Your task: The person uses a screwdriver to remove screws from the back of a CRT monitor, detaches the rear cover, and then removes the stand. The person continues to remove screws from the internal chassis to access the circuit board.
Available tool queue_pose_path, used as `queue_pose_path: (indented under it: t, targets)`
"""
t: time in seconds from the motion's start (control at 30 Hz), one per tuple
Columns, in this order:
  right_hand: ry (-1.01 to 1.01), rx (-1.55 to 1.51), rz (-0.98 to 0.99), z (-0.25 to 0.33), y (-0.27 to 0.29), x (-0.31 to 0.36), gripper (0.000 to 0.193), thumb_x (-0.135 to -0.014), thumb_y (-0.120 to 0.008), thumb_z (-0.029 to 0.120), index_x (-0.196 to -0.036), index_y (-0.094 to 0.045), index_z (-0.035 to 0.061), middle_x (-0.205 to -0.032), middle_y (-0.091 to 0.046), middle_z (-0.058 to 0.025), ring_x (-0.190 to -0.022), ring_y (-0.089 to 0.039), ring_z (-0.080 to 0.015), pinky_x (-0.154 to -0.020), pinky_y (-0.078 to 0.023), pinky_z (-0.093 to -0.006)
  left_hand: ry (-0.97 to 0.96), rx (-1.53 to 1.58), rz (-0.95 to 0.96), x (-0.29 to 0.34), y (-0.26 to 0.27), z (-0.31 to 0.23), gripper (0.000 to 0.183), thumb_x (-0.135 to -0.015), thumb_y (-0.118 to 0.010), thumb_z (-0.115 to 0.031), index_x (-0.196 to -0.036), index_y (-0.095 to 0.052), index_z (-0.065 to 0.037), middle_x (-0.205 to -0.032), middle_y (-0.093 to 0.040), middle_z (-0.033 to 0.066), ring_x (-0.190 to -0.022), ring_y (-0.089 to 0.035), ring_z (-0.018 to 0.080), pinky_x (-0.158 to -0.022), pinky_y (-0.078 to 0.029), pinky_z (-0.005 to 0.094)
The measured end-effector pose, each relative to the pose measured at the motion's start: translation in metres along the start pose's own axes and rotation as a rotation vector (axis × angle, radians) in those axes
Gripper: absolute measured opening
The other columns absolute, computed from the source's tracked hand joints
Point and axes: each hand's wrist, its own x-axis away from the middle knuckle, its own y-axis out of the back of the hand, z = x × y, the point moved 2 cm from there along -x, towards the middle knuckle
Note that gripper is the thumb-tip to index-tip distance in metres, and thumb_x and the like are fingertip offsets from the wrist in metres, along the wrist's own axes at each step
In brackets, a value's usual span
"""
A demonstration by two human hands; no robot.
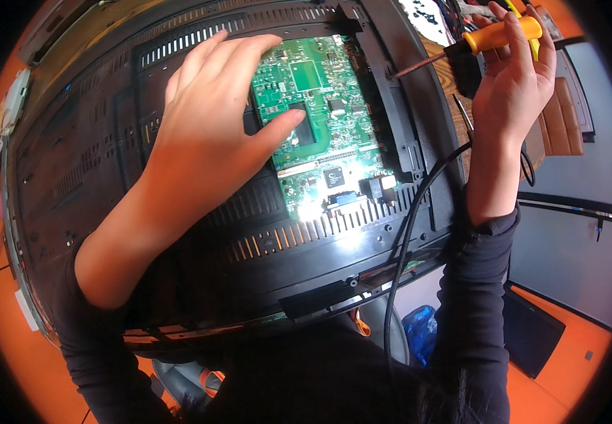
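A large black plastic panel (94,169) with vent slots lies in front of me, and a green circuit board (355,120) is set in it. My left hand (214,120) rests over the board's left edge with fingers spread and thumb on the board, touching near a dark chip. At the upper right, my right hand (514,92) is closed round the yellow handle of a screwdriver (497,37). Its shaft points left, and its tip is by the black rail (394,106) along the board's right side. Whether the tip touches the rail, I cannot tell.
A black cable (419,205) loops over the panel's right side and hangs down past its near edge. Beyond the right edge is a wooden surface (433,48) with tools and wires. A brown box-like item (564,116) lies right of my wrist. The floor is orange (546,381).
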Motion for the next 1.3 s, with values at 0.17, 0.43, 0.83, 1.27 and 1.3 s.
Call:
queue_pose_path:
  t: [0.17,0.43,0.83,1.27,1.3]
  targets:
    - [0.143,0.015,0.024,0.017,0.01,-0.009,0.039,-0.085,-0.054,0.014,-0.121,-0.043,0.0033,-0.093,-0.06,-0.0127,-0.076,-0.06,-0.0176,-0.062,-0.049,-0.024,0.0,-0.006,0.024,-0.002,0.0,-0.001,0.05,-0.074,-0.065,-0.02,-0.119,-0.047,-0.005,-0.121,-0.048,0.0159,-0.123,-0.034,0.0343,-0.1,-0.027,0.0418]
    - [0.172,0.246,0.305,0.092,0.036,0.01,0.028,-0.089,-0.045,0.01,-0.114,-0.047,-0.0027,-0.102,-0.056,-0.0287,-0.084,-0.063,-0.0341,-0.073,-0.052,-0.0418,-0.05,-0.183,0.038,0.0,0.0,-0.005,0.05,-0.08,-0.058,-0.031,-0.123,-0.047,-0.008,-0.124,-0.046,0.017,-0.123,-0.032,0.0354,-0.1,-0.019,0.0541]
    - [0.189,0.353,0.27,0.087,0.026,0.046,0.036,-0.087,-0.048,0.01,-0.12,-0.039,-0.0002,-0.1,-0.057,-0.0276,-0.076,-0.063,-0.0317,-0.069,-0.053,-0.0413,-0.035,-0.151,0.045,0.004,-0.004,-0.002,0.052,-0.08,-0.058,-0.031,-0.125,-0.044,-0.008,-0.127,-0.043,0.0176,-0.124,-0.032,0.0348,-0.1,-0.02,0.0556]
    - [0.216,0.392,0.264,0.092,0.026,0.049,0.044,-0.085,-0.052,0.01,-0.125,-0.035,0.0035,-0.097,-0.058,-0.0258,-0.07,-0.064,-0.029,-0.064,-0.055,-0.0404,-0.024,-0.153,0.058,0.004,-0.004,-0.004,0.052,-0.08,-0.058,-0.031,-0.125,-0.044,-0.008,-0.128,-0.043,0.0181,-0.123,-0.033,0.0355,-0.099,-0.02,0.0563]
    - [0.211,0.401,0.251,0.09,0.025,0.049,0.044,-0.085,-0.053,0.011,-0.125,-0.035,0.0038,-0.097,-0.058,-0.0256,-0.07,-0.064,-0.0288,-0.064,-0.055,-0.0404,-0.023,-0.147,0.061,0.004,-0.004,-0.004,0.053,-0.08,-0.058,-0.031,-0.125,-0.044,-0.008,-0.128,-0.042,0.0182,-0.123,-0.033,0.0355,-0.099,-0.019,0.0565]
